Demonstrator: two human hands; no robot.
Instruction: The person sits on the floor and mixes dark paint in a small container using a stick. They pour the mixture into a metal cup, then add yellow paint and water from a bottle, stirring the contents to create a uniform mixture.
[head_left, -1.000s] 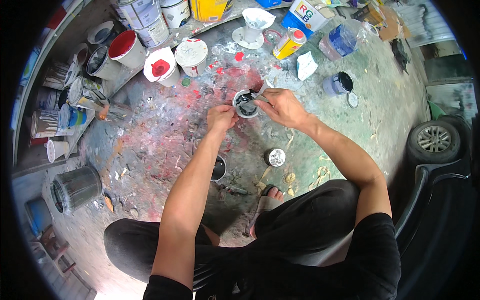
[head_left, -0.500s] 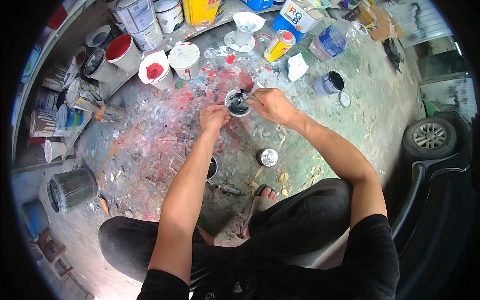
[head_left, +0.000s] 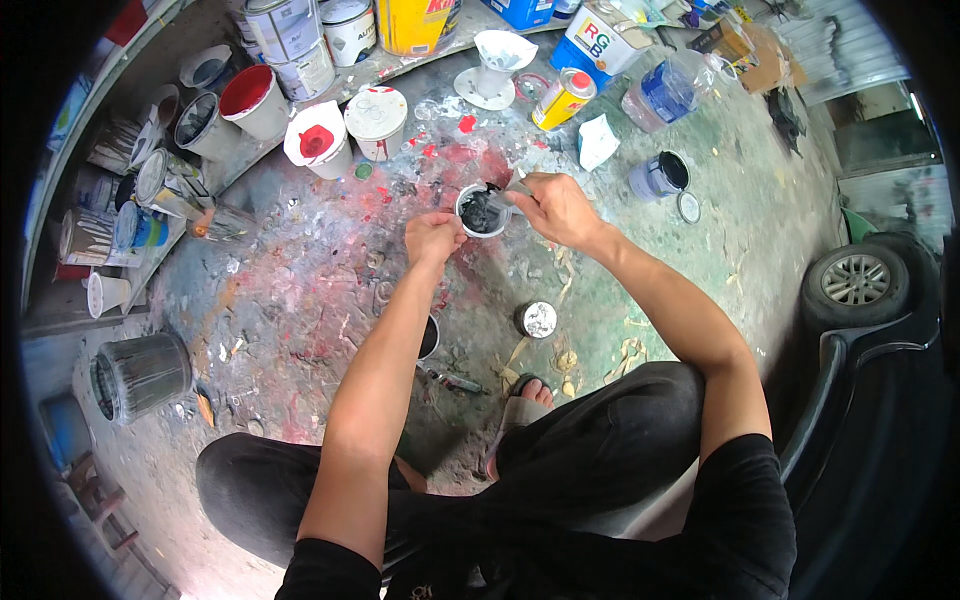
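A small white cup (head_left: 479, 216) of dark, thick paint is held off-centre over the paint-stained floor. My left hand (head_left: 434, 237) is closed on the cup's left edge. My right hand (head_left: 555, 210) grips a grey scraper (head_left: 508, 196) whose blade dips into the dark paint at the cup's right side. Below the cup stands a small tin with a white-smeared top (head_left: 538, 320), and a dark pot (head_left: 430, 338) is partly hidden by my left forearm.
A shelf (head_left: 428, 48) with buckets and cans curves around the back and left. A yellow can (head_left: 563, 100), white funnel stand (head_left: 492, 70) and dark paint pot (head_left: 658, 178) stand ahead. A grey bucket (head_left: 140, 378) is at left, a wheel (head_left: 855, 282) at right.
Over the last second the scraper blade has shifted within the cup and the paint's surface looks different. Both hands keep their grips, with slight shifts as the whole view moves a little.
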